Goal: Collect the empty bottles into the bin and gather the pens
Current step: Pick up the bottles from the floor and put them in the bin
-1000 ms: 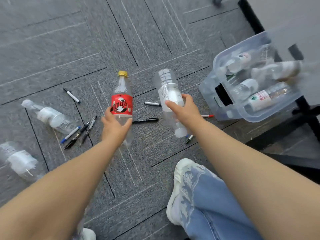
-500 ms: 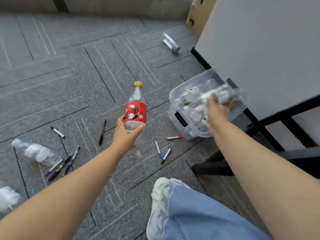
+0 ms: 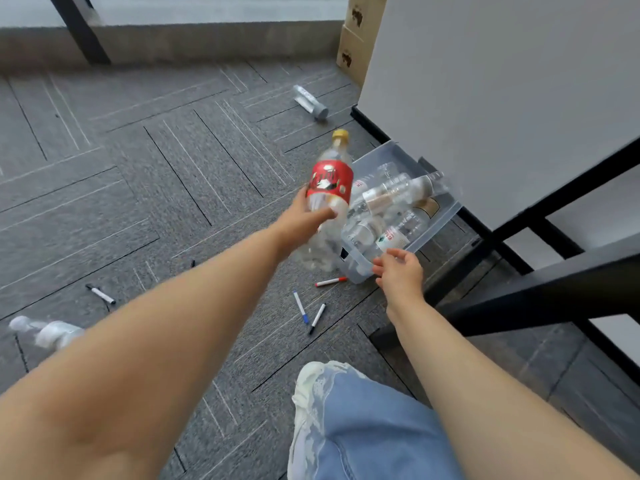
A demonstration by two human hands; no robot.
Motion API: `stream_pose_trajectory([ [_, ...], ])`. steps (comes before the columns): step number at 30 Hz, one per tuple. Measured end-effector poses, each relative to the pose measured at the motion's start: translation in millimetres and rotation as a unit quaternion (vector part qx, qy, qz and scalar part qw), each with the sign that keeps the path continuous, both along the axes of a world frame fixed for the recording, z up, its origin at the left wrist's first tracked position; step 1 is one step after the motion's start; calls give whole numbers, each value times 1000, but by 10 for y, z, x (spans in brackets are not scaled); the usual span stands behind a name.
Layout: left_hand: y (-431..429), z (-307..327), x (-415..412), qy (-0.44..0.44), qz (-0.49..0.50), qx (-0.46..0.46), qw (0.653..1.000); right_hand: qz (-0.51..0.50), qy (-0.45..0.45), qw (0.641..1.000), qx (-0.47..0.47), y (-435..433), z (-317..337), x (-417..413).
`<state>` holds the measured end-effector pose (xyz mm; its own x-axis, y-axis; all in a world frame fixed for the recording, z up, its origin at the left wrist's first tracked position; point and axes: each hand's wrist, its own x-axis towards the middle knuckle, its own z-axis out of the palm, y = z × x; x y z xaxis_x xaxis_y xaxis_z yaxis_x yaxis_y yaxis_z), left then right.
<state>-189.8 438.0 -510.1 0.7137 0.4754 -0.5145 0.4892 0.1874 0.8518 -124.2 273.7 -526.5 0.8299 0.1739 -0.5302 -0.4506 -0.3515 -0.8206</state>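
Grey carpet tiling (image 3: pixel 104 202) is being looked down on, with litter lying scattered across it. The left arm is being stretched forward, and a red-labelled bottle (image 3: pixel 330 183) is being gripped around its lower body by the left hand (image 3: pixel 304 216), fingers and thumb curled round it. The bottle's yellow-capped neck is tilting up and away, just beside the left edge of the clear bin (image 3: pixel 437 225). The right hand (image 3: pixel 398 271) is being held at the bin's near corner, fingers loosely spread and holding nothing; whether the rim is being touched cannot be told. Several clear bottles (image 3: pixel 394 195) are being held in the bin, which is sitting against a black table frame (image 3: pixel 519 220). A red pen (image 3: pixel 330 282), a blue pen (image 3: pixel 300 306) and a black-tipped pen (image 3: pixel 317 318) are lying just in front of the bin, below the two hands. A white marker (image 3: pixel 100 294) and a blurred bottle (image 3: pixel 45 332) are lying well to the left, the latter being partly hidden by the left forearm. Another bottle (image 3: pixel 310 102) is lying far off, near stacked cardboard boxes (image 3: pixel 360 29).
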Motion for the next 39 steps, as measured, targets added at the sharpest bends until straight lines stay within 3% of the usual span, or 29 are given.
stream_pose_trajectory([
  [3, 13, 257, 289, -5, -53, 44, 998, -20, -16, 1000, 9, -43, 38, 23],
  [10, -79, 82, -70, 42, 27, 178, 983, -22, -24, 999, 6, -60, 36, 5],
  [23, -158, 253, -947, 83, 13, 173, 981, 54, -49, 997, 8, 241, 405, -340],
  [30, 111, 521, -1912, 88, 84, 187, 975, 143, -70, 987, 38, 721, 653, -1072],
  [39, 575, 587, -3884, 115, 268, 155, 944, 315, -52, 946, 53, 1700, 784, -2696],
])
